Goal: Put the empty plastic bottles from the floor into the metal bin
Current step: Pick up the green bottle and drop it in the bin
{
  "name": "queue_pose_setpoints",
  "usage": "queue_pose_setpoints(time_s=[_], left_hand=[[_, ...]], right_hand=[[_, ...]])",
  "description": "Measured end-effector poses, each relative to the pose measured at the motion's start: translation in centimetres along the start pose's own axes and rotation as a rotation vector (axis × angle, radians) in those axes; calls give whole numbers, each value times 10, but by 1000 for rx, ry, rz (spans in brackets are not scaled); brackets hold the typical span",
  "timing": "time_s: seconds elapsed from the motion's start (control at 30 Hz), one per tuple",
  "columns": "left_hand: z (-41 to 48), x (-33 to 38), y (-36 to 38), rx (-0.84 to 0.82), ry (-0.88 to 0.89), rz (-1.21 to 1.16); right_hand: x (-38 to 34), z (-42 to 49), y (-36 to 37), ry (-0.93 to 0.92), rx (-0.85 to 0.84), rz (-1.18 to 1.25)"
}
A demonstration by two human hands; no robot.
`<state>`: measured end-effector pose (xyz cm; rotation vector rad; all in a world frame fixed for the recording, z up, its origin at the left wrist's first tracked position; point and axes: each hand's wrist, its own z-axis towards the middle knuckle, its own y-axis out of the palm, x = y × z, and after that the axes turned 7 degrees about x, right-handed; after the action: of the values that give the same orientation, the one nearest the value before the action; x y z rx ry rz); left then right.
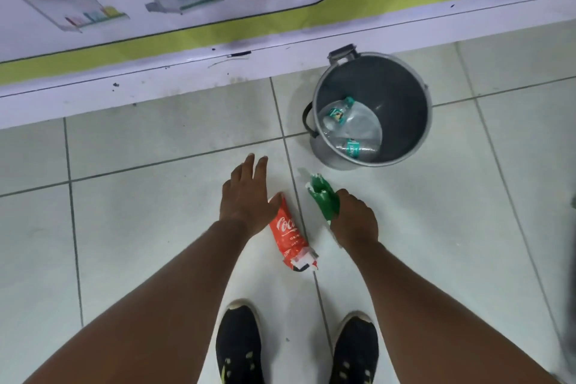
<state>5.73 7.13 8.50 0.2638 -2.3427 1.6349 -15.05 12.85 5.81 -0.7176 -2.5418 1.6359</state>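
Observation:
A grey metal bin (402,84) stands on the tiled floor near the wall, with clear plastic bottles (350,126) with teal labels lying inside. A red Coca-Cola bottle (288,232) lies on the floor in front of my feet. My left hand (246,196) hovers over its upper end with fingers spread, the thumb touching or just above the bottle. My right hand (355,220) is shut on a green plastic bottle (322,196), whose top points toward the bin.
A white wall base with a green-striped printed panel (218,37) runs along the far side, just behind the bin. My black shoes (238,343) stand at the bottom. Pale floor tiles (140,227) extend left and right.

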Motion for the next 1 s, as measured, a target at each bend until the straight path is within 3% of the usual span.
queue_pose_setpoints(time_s=[0.1,0.23,0.5,0.6,0.77,1.0], left_hand=[[-16,25,-46,63,27,5],[-36,51,-98,130,47,18],[-24,96,-174,170,93,-7],[-19,104,-191,185,115,-3],[-22,97,-198,179,111,20],[-36,67,-171,120,57,48]], right_hand=[[5,-34,-60,-49,22,159],[-5,-57,-142,17,240,408],[-48,-9,-255,14,502,648],[-51,12,-262,39,479,601],[-27,11,-231,162,231,251],[-4,-46,-185,-96,227,234]])
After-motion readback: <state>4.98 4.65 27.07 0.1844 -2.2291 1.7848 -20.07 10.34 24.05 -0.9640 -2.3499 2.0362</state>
